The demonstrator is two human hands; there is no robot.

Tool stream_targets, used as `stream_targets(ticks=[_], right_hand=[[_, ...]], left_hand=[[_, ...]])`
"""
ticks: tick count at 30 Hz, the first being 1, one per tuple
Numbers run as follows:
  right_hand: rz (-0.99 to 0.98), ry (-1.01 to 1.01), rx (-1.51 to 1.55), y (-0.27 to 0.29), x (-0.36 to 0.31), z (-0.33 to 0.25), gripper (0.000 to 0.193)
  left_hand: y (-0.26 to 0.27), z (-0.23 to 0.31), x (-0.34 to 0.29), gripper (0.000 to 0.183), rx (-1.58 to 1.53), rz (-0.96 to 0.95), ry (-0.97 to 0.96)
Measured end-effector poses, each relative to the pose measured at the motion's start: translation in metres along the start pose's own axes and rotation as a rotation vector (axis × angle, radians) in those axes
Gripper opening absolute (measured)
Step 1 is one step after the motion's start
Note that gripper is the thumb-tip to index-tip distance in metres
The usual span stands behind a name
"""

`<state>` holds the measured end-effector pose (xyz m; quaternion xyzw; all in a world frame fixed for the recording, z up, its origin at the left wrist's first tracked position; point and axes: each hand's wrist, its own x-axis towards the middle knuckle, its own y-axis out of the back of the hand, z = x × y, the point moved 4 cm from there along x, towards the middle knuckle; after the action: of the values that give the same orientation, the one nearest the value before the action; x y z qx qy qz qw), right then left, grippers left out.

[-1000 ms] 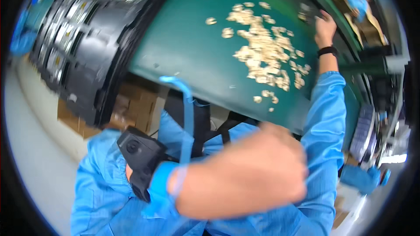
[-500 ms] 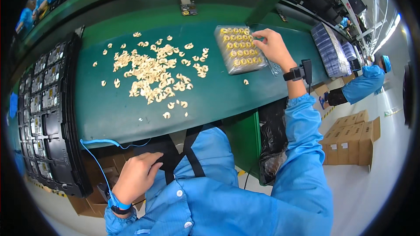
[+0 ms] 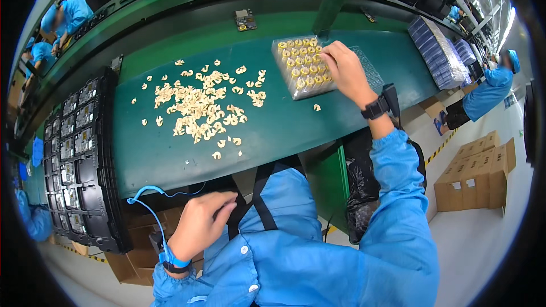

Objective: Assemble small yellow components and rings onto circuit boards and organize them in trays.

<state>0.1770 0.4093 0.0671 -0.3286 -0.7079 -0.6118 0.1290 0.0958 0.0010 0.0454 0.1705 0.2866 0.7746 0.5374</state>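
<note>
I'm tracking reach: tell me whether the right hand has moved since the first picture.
Yes: the right hand has moved rightward, away from the board, to the clear tray.

I note cartons (image 3: 463, 185) on pale floor (image 3: 466, 244) right of the green bench (image 3: 273, 131); a green post (image 3: 334, 3) stands along its far side.

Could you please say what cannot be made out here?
Head view: whether the right hand holds anything; its back hides the grip.
Head view: the clear tray, right edge partly behind that hand.
Head view: fine parts on the far circuit board, too small.
Head view: lower-left co-worker, cut off by the rim.
</note>
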Motion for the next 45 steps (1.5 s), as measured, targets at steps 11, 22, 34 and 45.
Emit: stream_targets(ticks=[11, 22, 34, 45], right_hand=[[-0.212, -0.354, 1.227, -0.017, -0.061, -0.194, 0.014], [-0.277, -0.25, 1.304, -0.034, -0.06, -0.221, 0.011], [-0.165, -0.267, 1.125, -0.038, -0.062, -0.238, 0.005], [-0.08, -0.469, 1.118, -0.076, -0.036, -0.203, 0.01]], left_hand=[[-0.004, 0.023, 0.062, 0.021, -0.675, 0.59, -0.019], [0.011, 0.003, 0.038, 0.017, -0.74, 0.637, -0.033], [0.012, -0.005, 0.038, 0.025, -0.538, 0.544, -0.085], [0.023, -0.025, 0.033, 0.02, -0.797, 0.654, 0.023]])
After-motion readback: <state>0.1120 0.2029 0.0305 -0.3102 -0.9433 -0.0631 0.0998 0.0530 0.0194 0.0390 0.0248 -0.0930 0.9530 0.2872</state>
